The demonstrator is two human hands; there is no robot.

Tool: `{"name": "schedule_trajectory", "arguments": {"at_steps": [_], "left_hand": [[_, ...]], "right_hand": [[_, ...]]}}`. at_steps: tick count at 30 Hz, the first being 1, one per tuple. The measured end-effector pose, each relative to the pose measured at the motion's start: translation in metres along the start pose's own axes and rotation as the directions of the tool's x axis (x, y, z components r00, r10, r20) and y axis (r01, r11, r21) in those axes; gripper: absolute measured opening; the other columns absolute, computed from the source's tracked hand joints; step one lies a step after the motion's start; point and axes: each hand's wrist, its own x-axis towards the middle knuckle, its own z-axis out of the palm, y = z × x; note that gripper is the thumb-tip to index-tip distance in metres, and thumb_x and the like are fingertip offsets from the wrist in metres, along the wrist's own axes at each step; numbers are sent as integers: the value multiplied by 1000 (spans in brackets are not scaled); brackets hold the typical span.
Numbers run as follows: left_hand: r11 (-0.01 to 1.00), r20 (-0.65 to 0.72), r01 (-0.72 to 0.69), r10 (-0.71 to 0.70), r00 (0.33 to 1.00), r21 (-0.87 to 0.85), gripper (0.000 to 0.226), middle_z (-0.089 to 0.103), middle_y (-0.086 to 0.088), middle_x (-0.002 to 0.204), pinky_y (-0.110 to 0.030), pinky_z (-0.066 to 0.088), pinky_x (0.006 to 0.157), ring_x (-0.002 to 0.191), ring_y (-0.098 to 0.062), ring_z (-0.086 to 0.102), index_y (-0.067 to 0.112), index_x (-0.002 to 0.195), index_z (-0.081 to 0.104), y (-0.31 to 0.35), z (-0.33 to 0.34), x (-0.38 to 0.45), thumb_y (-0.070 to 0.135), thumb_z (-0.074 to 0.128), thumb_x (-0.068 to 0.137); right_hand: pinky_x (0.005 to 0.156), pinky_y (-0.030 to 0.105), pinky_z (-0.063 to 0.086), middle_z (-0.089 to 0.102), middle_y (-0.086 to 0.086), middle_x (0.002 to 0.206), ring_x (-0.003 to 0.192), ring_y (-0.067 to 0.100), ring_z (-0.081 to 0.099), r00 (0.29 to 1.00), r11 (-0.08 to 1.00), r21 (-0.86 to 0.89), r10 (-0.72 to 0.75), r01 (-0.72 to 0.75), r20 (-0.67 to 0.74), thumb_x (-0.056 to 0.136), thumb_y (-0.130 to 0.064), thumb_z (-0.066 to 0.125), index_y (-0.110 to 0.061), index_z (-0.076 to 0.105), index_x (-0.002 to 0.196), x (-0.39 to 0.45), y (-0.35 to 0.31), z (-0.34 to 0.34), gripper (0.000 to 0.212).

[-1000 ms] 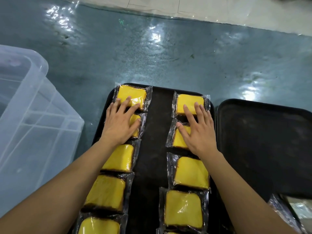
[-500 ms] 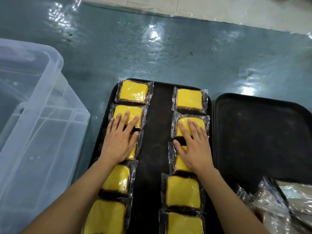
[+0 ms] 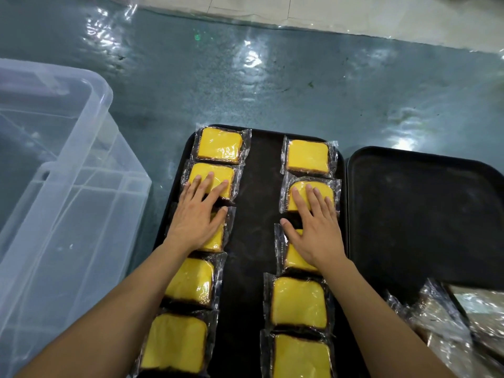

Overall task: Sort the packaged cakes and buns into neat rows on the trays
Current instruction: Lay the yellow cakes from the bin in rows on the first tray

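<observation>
cakes (image 3: 219,145): yellow, clear-wrapped, flat | two rows of five | on black tray (image 3: 249,241) | second tray (image 3: 425,214) bare

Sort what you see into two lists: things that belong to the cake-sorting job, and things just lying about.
Job: yellow packaged cakes, left tray, right tray, left hand, right hand, wrapped packets.

Lying about: clear plastic bin, plastic floor sheet.

- It looked like a bakery packing area: wrapped yellow cakes (image 3: 219,145) lay in rows on black trays (image 3: 425,214).
- A clear plastic crate (image 3: 62,186) stood left, on plastic-covered floor (image 3: 272,85).
</observation>
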Motion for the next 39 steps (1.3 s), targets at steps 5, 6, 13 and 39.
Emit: {"name": "schedule_trajectory", "arguments": {"at_steps": [5,6,13,39], "left_hand": [[1000,22,11,-11,1000,3,64,-3,3,169,-47,-1,126,154,-21,-11,41,158,13,1,-1,2,53,38,101],[1000,26,13,-13,1000,4,64,-3,3,169,-47,0,126,154,-21,-11,41,158,13,1,-1,3,53,39,101],[999,-8,36,-36,999,16,65,5,0,169,-50,5,125,155,-26,-3,38,158,18,7,-5,1,51,44,99],[998,9,27,-28,1000,53,57,9,3,168,-55,3,124,155,-28,2,41,157,13,15,2,15,45,34,105]], "right_hand": [[127,44,-5,-10,1,170,155,18,-16,1000,1000,15,-6,5,16,99,-71,21,-37,-5,161,5,-1,-1,76],[127,44,-5,-10,1,170,155,18,-17,1000,1000,16,-5,4,17,99,-71,21,-36,-6,161,6,-1,-1,76],[127,40,-3,8,2,170,157,20,-2,997,999,31,-14,16,-76,103,-61,28,-32,8,162,-4,-4,-11,69],[125,54,11,29,1,164,152,23,23,996,996,-27,-84,83,-16,92,-78,35,-29,29,156,78,44,-35,80]]}}
